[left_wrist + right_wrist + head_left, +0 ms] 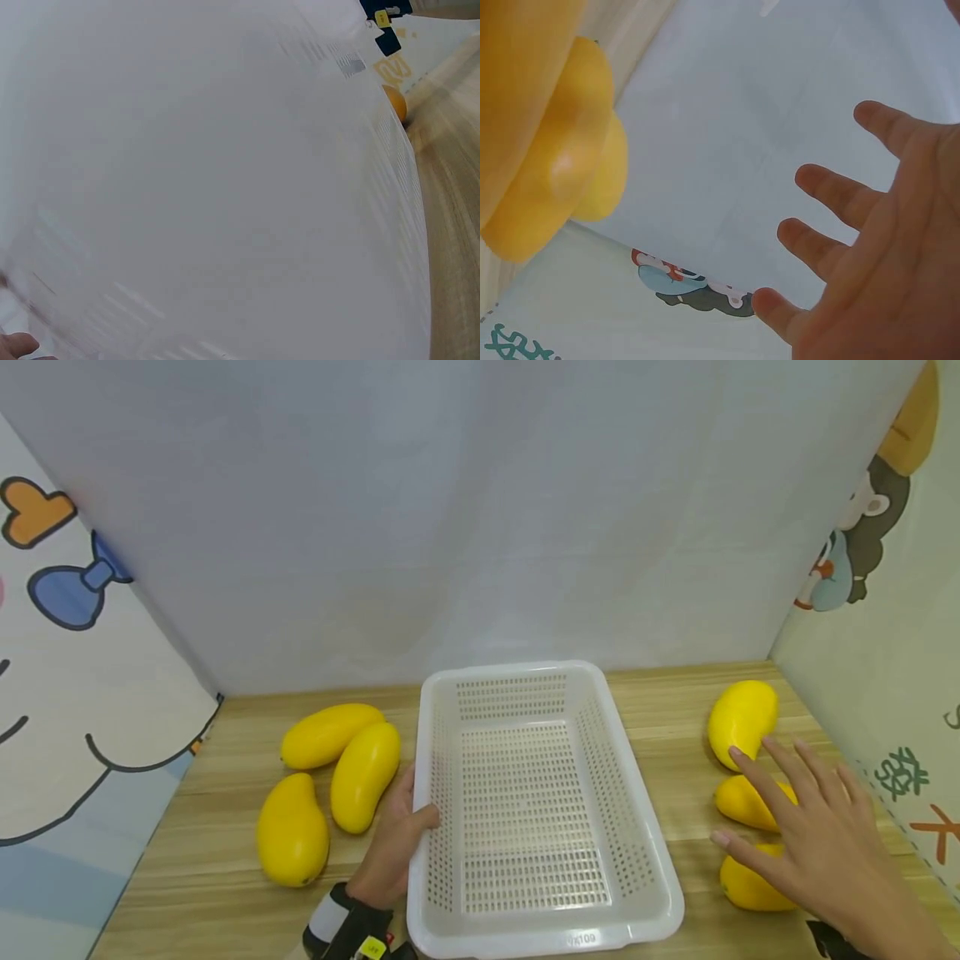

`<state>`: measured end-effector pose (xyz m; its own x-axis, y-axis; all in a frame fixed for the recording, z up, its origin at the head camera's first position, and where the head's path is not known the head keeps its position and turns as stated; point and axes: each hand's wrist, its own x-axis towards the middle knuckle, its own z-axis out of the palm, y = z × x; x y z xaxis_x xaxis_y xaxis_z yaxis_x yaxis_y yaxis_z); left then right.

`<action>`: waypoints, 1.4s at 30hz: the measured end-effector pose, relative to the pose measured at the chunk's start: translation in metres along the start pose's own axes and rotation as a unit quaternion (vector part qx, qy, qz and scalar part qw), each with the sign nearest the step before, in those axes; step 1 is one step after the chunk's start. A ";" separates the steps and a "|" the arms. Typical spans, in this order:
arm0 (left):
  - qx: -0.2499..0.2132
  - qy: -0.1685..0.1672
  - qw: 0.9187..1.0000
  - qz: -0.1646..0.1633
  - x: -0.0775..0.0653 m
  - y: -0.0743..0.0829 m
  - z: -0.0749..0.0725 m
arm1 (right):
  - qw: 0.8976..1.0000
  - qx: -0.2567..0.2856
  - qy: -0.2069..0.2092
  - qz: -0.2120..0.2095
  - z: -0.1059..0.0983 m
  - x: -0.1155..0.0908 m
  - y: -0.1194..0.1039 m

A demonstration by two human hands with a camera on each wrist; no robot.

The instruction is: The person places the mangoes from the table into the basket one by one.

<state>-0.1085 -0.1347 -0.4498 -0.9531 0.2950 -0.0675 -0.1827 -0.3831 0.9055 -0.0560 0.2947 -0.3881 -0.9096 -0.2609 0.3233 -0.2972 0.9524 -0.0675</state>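
yellow mangoes (365, 777): 6 on the wood desk (675, 702); 3 clustered left of ctr in the head view, 3 in a rough column at lower right, i.e. top mango (742, 718), mid mango (742, 802), bottom mango (750, 885)
right hand (813, 835): grip holds nothing, fingers spread; hovers at lower right of the head view, part hiding mid + bottom mangoes, index tip overlapping the low edge of the top one. right wrist view shows fingers apart from the fruit
left hand (393, 843): grip curled on the left rim of the white basket (517, 806), thumb over the edge, fingers outside; wrist strap (337, 922) just below, bottom of frame
mango step: looks like basket being steadied w/ left, while right is at the reach stage, prob picking among the right column; no mango in hand yet
next reach: would call for lowering the right palm onto one mango + closing fingers round it w/o nudging its neighbours; left best kept firm on the rim. smooth rounded skins may roll or slip, my guess
basket contents: no fruit shows inside; slotted floor + walls in full view, lower ctr of frame
basket from left wrist view: pale surface, prob basket side, fills most of the pic; can't make out more
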 end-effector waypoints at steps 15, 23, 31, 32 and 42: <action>-0.008 -0.012 1.000 -0.002 -0.001 0.002 0.001 | 0.998 0.010 -0.047 0.029 0.023 -0.027 0.007; -0.009 -0.008 1.000 -0.005 -0.001 0.004 0.002 | 0.998 0.029 -0.050 0.012 0.036 -0.037 0.006; -0.007 -0.008 1.000 -0.010 -0.002 0.004 0.002 | 0.997 0.033 -0.070 0.023 0.045 -0.044 0.004; -0.004 -0.009 1.000 -0.010 -0.001 0.004 0.002 | 0.997 0.033 -0.070 0.024 0.046 -0.044 0.004; -0.001 -0.006 1.000 -0.008 0.000 0.002 0.001 | 0.996 0.018 -0.083 0.037 0.049 -0.053 0.005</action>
<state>-0.1083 -0.1346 -0.4475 -0.9470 0.3119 -0.0761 -0.1978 -0.3799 0.9036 -0.0237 0.3051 -0.4518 -0.9642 -0.2149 0.1556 -0.2346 0.9645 -0.1212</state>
